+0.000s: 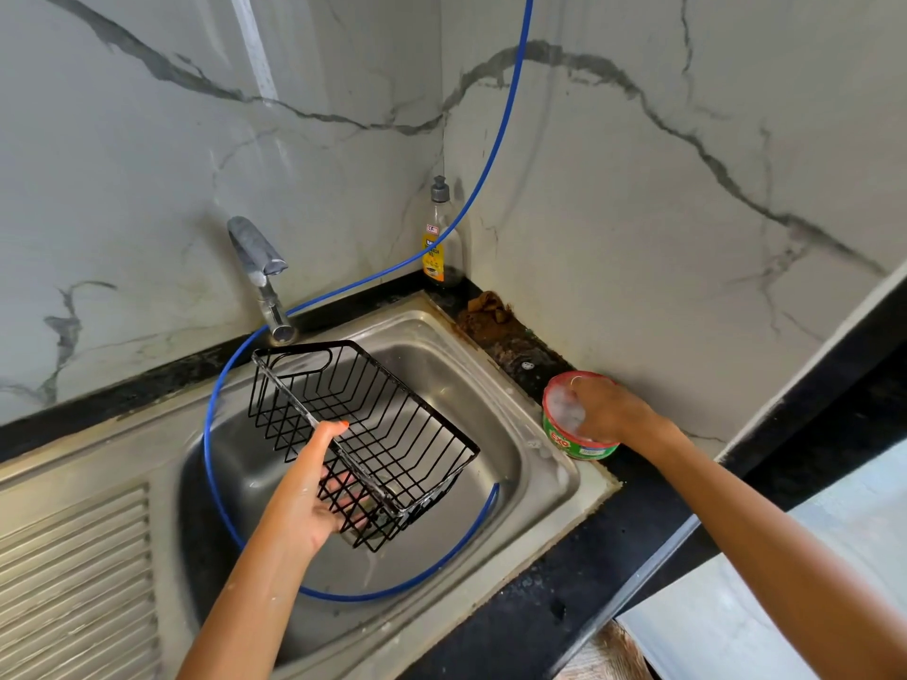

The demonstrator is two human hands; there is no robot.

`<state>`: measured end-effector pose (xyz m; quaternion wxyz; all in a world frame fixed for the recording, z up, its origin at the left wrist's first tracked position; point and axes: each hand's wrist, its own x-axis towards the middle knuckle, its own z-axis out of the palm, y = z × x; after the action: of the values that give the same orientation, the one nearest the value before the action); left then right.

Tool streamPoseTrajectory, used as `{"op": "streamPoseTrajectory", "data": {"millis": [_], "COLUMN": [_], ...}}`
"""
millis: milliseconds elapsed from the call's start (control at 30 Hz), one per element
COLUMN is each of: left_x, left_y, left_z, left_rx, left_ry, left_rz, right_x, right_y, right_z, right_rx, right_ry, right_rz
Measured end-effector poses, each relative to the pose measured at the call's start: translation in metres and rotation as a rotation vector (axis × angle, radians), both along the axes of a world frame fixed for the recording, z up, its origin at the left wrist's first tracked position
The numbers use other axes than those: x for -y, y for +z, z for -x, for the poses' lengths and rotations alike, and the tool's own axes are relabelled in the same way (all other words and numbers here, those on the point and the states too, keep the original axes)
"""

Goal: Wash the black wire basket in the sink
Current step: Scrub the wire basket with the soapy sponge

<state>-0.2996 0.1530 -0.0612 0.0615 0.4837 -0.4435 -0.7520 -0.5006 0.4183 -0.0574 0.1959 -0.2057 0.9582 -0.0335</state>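
My left hand (pixel 314 488) grips the near rim of the black wire basket (pixel 383 424), thumb on top and fingers under the wires. The basket hangs tilted over the steel sink (pixel 491 385). My right hand (pixel 603 409) reaches into a round green and red soap tub (pixel 564 434) on the black counter at the sink's right corner. Its fingers are curled down into white foam. Whether they hold a scrubber is hidden.
A steel tap (pixel 260 267) stands behind the sink. A blue hose (pixel 392 588) hangs from above and loops through the basin. A dish liquid bottle (pixel 439 238) stands in the wall corner, with brown grime (pixel 491 311) beside it. A ribbed drainboard (pixel 73 581) lies on the left.
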Motion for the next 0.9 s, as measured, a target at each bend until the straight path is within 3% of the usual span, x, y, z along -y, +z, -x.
{"op": "streamPoseTrajectory", "data": {"millis": [433, 567, 767, 900], "left_x": [-0.001, -0.001, 0.001, 0.002], "left_y": [0.003, 0.003, 0.004, 0.009], "left_z": [-0.006, -0.01, -0.019, -0.025], "left_rx": [0.017, 0.013, 0.007, -0.005], "left_ry": [0.01, 0.007, -0.003, 0.008], "left_rz": [0.018, 0.015, 0.022, 0.022], "right_x": [0.01, 0.016, 0.013, 0.011], "right_y": [0.008, 0.006, 0.004, 0.011], "right_z": [-0.005, -0.006, -0.009, -0.013], "right_rx": [-0.056, 0.026, -0.228, -0.189], "right_ry": [0.007, 0.016, 0.014, 0.016], "right_rz": [-0.114, -0.133, -0.053, -0.062]}}
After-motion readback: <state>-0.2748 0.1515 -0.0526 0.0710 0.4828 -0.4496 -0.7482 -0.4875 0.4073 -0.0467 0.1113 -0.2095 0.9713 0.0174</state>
